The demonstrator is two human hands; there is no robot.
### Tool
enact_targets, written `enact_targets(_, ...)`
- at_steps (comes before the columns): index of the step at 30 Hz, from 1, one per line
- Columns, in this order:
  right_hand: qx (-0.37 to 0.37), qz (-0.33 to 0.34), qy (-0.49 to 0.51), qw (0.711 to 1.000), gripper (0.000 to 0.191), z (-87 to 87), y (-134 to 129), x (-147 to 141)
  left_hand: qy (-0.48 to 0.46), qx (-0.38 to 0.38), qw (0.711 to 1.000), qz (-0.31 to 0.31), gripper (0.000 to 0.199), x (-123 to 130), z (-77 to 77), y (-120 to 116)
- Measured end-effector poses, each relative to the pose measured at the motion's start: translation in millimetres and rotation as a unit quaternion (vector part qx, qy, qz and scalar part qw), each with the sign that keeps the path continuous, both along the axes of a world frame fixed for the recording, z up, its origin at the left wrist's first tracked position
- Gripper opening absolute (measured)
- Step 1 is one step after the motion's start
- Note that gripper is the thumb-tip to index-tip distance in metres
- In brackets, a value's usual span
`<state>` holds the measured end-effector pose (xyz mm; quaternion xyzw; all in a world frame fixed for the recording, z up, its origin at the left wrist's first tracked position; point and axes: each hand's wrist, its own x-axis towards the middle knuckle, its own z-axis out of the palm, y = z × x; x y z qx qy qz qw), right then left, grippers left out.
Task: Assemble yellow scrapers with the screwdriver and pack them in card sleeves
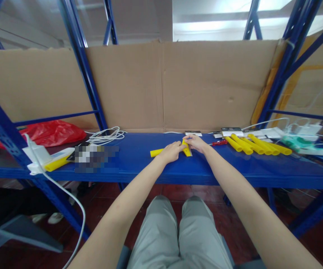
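On the blue shelf in front of me lies a yellow scraper [187,151], its round handle pointing left and its wedge-shaped head on the right with a pale, thin edge. My left hand [172,151] is closed around the part where handle and head meet, hiding that joint. With bent fingers, my right hand [194,142] pinches the far corner of the head; its fingertips are partly hidden. Just right of that hand is a screwdriver [220,142] with a red handle. Farther right, several yellow handles [258,145] lie side by side.
Cardboard [161,86] walls off the back of the shelf [139,170]. Blue posts [85,71] stand at both sides. At left are a coiled white cable [108,136], a red plastic bag [56,132] and a white power adapter [39,155]. Packaged cards [232,130] lie at back right.
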<state>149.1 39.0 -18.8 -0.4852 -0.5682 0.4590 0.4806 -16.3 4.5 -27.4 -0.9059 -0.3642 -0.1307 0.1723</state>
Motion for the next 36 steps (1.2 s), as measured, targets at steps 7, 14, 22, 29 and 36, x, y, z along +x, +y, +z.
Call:
enact_targets(7, -0.003, 0.009, -0.016, 1.000, 0.013, -5.8, 2.6, -0.4, -0.001, -0.033, 0.999, 0.011, 0.049, 0.8, -0.1, -0.8)
enact_targets(14, 0.032, -0.143, -0.004, 0.989, 0.043, -3.7, 21.3, 12.2, -0.004, -0.021, 0.999, 0.025, 0.052, 0.2, 2.6, -2.4)
enact_targets(22, 0.023, -0.249, -0.440, 0.862, 0.062, -9.0, 23.1, 54.4, 0.004, -0.021, 0.999, 0.034, 0.050, 0.1, 3.2, -2.8)
enact_targets(29, -0.033, -0.177, -0.553, 0.814, 0.057, -10.8, 31.3, 52.7, 0.001, -0.031, 0.999, 0.033, 0.049, -0.1, 4.1, -4.7)
enact_targets(36, -0.016, -0.123, -0.553, 0.824, 0.062, -10.6, 39.4, 49.2, 0.003, -0.031, 0.999, 0.034, 0.048, 0.0, 2.0, -2.5)
